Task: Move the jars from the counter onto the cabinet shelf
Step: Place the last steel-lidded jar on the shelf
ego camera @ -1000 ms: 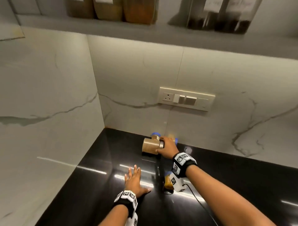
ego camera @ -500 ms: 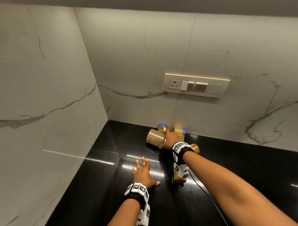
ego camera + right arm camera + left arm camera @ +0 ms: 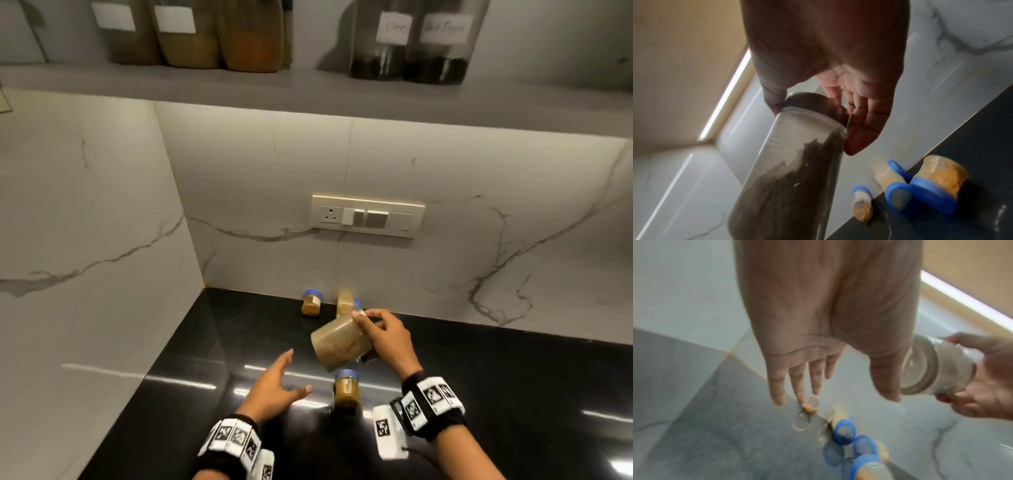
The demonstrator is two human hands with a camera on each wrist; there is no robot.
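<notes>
Marble wall [image 3: 85,212] fills the left of the head view, and beside it the black counter [image 3: 205,342] runs back to the corner. Just above that counter the left hand [image 3: 274,385] is now raised with fingers spread and nothing held, whereas half a second ago it was pressed flat on the stone. Farther back, a small blue-lidded jar [image 3: 311,302] is seen standing near the wall, and a second one [image 3: 346,387] stands close to the person. Between them, the large clear jar [image 3: 340,342] has been lifted clear of the counter and is carried tilted, its base turned toward the left hand; a moment earlier it lay low at the back. Its lid end is clamped by the right hand [image 3: 385,337], thumb on one side and fingers on the other, as shown from the right wrist. Above, the cabinet shelf [image 3: 342,99] is back in view, already loaded with labelled containers. A two-handed carry to the shelf is judged to be starting, with at least three small jars left below.
</notes>
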